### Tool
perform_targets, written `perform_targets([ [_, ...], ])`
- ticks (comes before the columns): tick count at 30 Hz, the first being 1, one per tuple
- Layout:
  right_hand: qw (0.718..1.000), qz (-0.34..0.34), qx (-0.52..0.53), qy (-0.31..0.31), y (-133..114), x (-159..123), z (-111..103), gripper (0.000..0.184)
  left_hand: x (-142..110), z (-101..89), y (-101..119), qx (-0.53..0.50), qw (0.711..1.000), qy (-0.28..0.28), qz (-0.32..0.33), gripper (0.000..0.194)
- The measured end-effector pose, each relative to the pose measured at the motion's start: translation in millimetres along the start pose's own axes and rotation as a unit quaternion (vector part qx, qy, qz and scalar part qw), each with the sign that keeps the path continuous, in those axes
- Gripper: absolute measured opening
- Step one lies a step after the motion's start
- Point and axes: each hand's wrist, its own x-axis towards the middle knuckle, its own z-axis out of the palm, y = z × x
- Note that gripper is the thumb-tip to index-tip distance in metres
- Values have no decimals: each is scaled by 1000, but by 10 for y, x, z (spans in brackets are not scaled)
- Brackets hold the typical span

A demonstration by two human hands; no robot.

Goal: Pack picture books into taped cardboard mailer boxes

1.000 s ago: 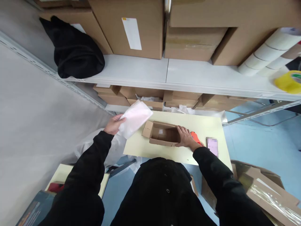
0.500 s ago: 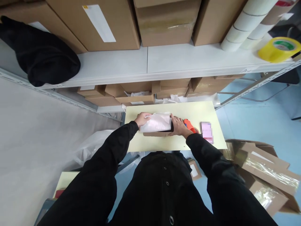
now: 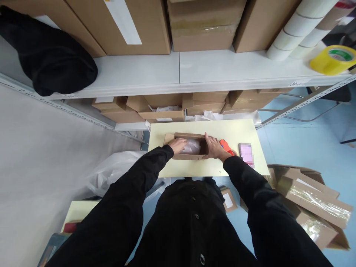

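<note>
A narrow open cardboard box (image 3: 185, 157) lies on a pale yellow tabletop (image 3: 191, 171), with a flap out at its left end. Inside it sits a package in white wrapping (image 3: 192, 147); its contents are hidden. My left hand (image 3: 178, 145) reaches over the box's left end, fingers stretched out on the package. Across the right end, my right hand (image 3: 214, 147) grips the box, fingers at the far wall and thumb at the near one. Just right of that hand lies an orange tool (image 3: 227, 147), partly covered. A phone-like item (image 3: 246, 154), its face blurred, lies farther right.
A grey shelf (image 3: 139, 74) spans behind the table, bearing large cartons (image 3: 205, 37), a black cloth item (image 3: 62, 61) and yellow tape (image 3: 330, 61). More cartons fill the lower shelf. Flattened cartons (image 3: 314, 200) pile up on the right floor; a plastic bag (image 3: 111, 170) is at left.
The white package has gone from above the box down into it. My left hand has moved right and now reaches inside. My right hand stays at the box's right end.
</note>
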Motion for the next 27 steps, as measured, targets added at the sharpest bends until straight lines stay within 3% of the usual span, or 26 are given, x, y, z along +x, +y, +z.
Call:
perform_targets([
  [4,1000,4,-14,0,-25,-2,-30,141,-282,-210,46,46,995,85,4,42],
  [7,1000,5,-18,-5,-33,-8,-49,144,-539,-396,-158,16,968,242,-66,46],
  [9,1000,2,-15,-9,-37,-10,-60,144,-691,-423,-362,-97,937,302,-149,46],
  [12,1000,3,-6,-19,-58,10,-80,146,-859,-284,-620,-335,869,249,-265,55],
  [14,1000,6,4,-30,-86,39,-103,148,-918,-125,-699,-442,830,196,-279,62],
  [18,999,-11,16,-47,-119,64,-164,140,-920,120,-647,-541,798,184,-193,80],
  [21,998,28,54,16,-68,-38,-164,121,-885,141,-551,-558,807,178,-79,94],
  [24,964,125,200,126,-4,-258,-87,100,-888,70,-515,-521,836,172,16,95],
  [27,898,184,370,152,-26,-490,4,82,-934,3,-534,-403,900,158,58,100],
])
